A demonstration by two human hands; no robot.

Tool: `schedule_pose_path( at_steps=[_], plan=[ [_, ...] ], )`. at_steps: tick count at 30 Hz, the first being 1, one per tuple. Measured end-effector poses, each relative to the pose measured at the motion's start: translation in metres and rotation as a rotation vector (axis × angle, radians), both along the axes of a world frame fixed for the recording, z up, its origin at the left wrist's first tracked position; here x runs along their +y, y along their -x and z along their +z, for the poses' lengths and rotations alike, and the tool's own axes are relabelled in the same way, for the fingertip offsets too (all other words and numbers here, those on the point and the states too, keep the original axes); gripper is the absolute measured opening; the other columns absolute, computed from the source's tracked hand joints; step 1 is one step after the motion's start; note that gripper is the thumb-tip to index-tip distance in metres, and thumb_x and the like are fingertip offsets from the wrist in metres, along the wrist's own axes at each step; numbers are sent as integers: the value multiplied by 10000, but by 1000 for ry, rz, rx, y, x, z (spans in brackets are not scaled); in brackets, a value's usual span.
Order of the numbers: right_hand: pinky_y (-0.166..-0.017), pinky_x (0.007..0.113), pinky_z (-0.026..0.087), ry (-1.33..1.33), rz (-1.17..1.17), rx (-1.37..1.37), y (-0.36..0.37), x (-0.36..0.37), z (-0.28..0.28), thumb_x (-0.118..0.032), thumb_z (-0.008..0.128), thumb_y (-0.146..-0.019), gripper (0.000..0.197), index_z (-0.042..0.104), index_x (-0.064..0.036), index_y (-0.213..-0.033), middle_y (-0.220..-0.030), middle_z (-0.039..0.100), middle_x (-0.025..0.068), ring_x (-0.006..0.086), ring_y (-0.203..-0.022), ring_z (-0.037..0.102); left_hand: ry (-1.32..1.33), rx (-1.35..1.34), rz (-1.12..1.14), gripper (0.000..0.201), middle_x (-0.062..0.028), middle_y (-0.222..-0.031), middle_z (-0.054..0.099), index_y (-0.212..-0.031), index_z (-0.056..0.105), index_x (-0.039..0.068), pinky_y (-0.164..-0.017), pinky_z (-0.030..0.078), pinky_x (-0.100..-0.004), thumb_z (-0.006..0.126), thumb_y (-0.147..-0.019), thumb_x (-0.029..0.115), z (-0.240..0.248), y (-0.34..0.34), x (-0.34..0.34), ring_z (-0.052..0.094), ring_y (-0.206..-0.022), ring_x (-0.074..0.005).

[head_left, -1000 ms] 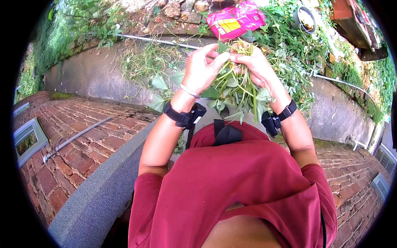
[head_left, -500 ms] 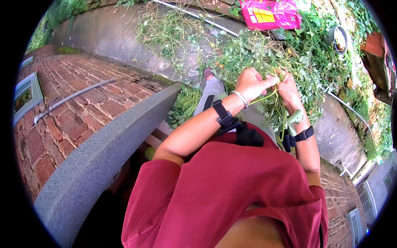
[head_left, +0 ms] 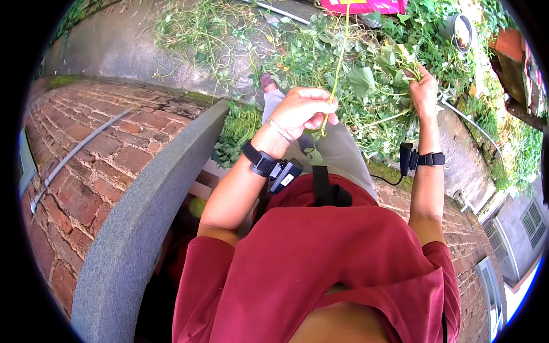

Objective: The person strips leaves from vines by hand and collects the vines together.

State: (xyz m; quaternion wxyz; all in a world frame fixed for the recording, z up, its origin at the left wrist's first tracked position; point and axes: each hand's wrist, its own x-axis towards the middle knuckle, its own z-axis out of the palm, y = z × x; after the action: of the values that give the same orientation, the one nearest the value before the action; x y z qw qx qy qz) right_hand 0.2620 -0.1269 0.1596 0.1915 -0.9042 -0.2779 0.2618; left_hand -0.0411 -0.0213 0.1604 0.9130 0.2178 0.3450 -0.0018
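Observation:
Between the pinched fingers of my left hand point(head_left: 306, 111) is a long green vine stem point(head_left: 339, 63), running upward from the hand, with its lower end and a small leaf hanging over my lap. My right hand point(head_left: 424, 91), farther to the right, is closed round a bunch of leafy vines point(head_left: 394, 63); its fingertips are partly hidden by the leaves. Beneath both hands spreads a heap of tangled green vines point(head_left: 320, 51). A bundle of green stems point(head_left: 247, 123) lies to the left of my leg.
A grey ledge point(head_left: 154, 200) curves along my left, beside a brick wall point(head_left: 86, 177). A pink bag point(head_left: 372, 6) lies at the far edge, with a grey pot point(head_left: 457, 33) to its right. Loose vines point(head_left: 200, 46) cover part of the concrete.
My hands, together at the bunch before, are now apart. The left has drawn back left with a single stem; the right has moved out to the right and away with the bunch.

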Motion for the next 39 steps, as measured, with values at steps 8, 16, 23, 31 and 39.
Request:
schedule_pose_path(
  at_steps=[8, 16, 23, 31, 39],
  plan=[
    [-630, 229, 472, -269, 65, 724, 60, 14, 52, -46, 714, -849, 233, 637, -35, -1069, -809, 660, 14, 90, -700, 588, 48, -209, 327, 165, -206, -1089, 663, -1092, 612, 34, -663, 507, -247, 519, -1006, 139, 6, 2, 27, 648, -824, -170],
    [-822, 264, 516, -566, 37, 984, 108, 46, 59, 2, 773, -762, 370, 659, -13, -1113, -992, 673, 49, 110, -848, 624, -347, -172, 434, 211, -136, -1134, 651, -1146, 610, -5, -801, 488, -282, 538, -975, 97, 41, -19, 47, 620, -885, -156],
    [-681, 271, 545, -539, -98, 1224, 120, 100, 82, 56, 715, -780, 382, 604, 8, -1142, -966, 683, 91, 169, -811, 667, -376, -87, 616, 257, -146, -1207, 628, -1180, 578, -35, -935, 497, -379, 518, -942, 40, 49, -43, 55, 636, -1026, -246],
    [-519, 202, 439, -265, 66, 1425, 96, 84, 51, -122, 733, -856, 242, 609, -6, -1029, -697, 555, -26, 73, -582, 530, 206, -421, 866, 180, -94, -873, 592, -1046, 570, 2, -958, 466, -503, 479, -986, 146, -9, -27, 75, 584, -865, -250],
    [-662, 283, 534, -266, -83, 1266, 99, 55, 40, 55, 658, -839, 119, 626, 19, -947, -871, 677, 109, 177, -699, 669, 233, -216, 788, 268, 8, -704, 400, -1006, 575, 13, -658, 418, -328, 441, -1036, 243, -22, -52, 55, 397, -604, -138]
  ],
)
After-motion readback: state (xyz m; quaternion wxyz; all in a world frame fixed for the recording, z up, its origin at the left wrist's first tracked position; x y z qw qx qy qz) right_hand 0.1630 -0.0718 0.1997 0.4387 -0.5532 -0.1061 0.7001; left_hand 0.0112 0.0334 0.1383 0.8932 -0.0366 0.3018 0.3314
